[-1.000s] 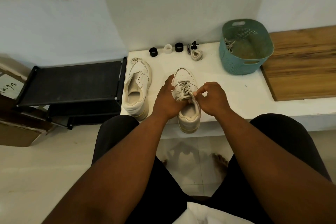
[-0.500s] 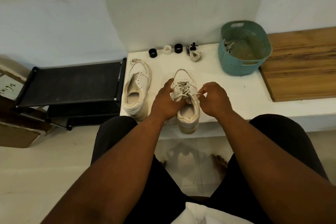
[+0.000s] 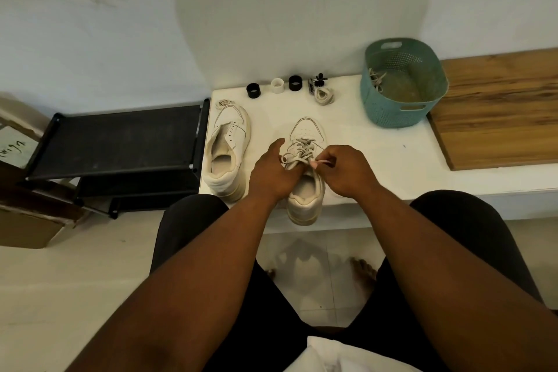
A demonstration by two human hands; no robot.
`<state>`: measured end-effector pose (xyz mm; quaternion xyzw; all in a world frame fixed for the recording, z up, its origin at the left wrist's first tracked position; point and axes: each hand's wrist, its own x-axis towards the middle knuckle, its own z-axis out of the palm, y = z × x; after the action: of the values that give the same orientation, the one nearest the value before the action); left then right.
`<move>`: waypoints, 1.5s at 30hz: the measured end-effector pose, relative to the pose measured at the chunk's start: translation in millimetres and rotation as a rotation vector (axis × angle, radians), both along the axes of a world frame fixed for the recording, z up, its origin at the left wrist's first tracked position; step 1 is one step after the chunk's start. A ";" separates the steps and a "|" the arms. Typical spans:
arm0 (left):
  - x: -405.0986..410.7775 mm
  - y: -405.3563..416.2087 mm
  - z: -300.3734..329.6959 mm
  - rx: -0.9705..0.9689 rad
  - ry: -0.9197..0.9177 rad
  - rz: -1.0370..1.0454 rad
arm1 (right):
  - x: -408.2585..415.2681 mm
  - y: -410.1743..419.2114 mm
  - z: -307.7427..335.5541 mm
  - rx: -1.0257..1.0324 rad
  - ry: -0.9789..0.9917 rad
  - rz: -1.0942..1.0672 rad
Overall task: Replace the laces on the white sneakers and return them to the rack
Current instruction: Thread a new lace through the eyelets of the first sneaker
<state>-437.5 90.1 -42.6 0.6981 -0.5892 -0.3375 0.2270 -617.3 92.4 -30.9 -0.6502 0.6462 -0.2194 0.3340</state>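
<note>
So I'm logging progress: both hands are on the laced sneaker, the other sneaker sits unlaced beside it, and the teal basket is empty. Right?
Not quite: the teal basket isn't empty; the head view shows a lace inside it. The rest holds: left hand and right hand on the laced sneaker, the other sneaker unlaced beside it.

a room in a home is shown. a low black shoe rack (image 3: 120,142) is set by a plain painted wall (image 3: 151,24). a white ledge (image 3: 377,160) is seen, with a wooden board (image 3: 498,112) on it. a green plastic basket (image 3: 401,84) is kept there. a pale tiled floor (image 3: 60,281) is seen below.
</note>
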 end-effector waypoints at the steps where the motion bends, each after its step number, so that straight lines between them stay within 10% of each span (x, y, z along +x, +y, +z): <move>1: -0.8 1.3 -0.6 -0.001 -0.001 0.003 | -2.2 -2.0 1.4 0.011 0.006 -0.005; 9: -12.2 4.1 -3.8 0.036 0.047 0.033 | -38.0 -8.6 7.9 0.069 0.161 -0.479; 18: 2.9 3.5 14.1 0.168 0.019 -0.074 | -34.7 -3.9 20.7 0.211 0.257 -0.309; 24: 34.1 1.1 81.0 0.161 0.498 0.020 | -34.6 5.0 67.9 0.280 -0.348 -0.186; 33: 47.0 12.5 167.6 0.194 0.923 -0.166 | -23.4 3.7 165.0 0.170 -0.537 -0.115; 45: 18.6 9.9 235.9 -0.239 0.626 -0.120 | -17.0 15.7 263.1 -0.011 -0.761 0.090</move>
<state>-419.0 100.0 193.3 0.4935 -0.5663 -0.4768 0.4567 -634.3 108.1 232.1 -0.5520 0.4455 -0.4336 0.5557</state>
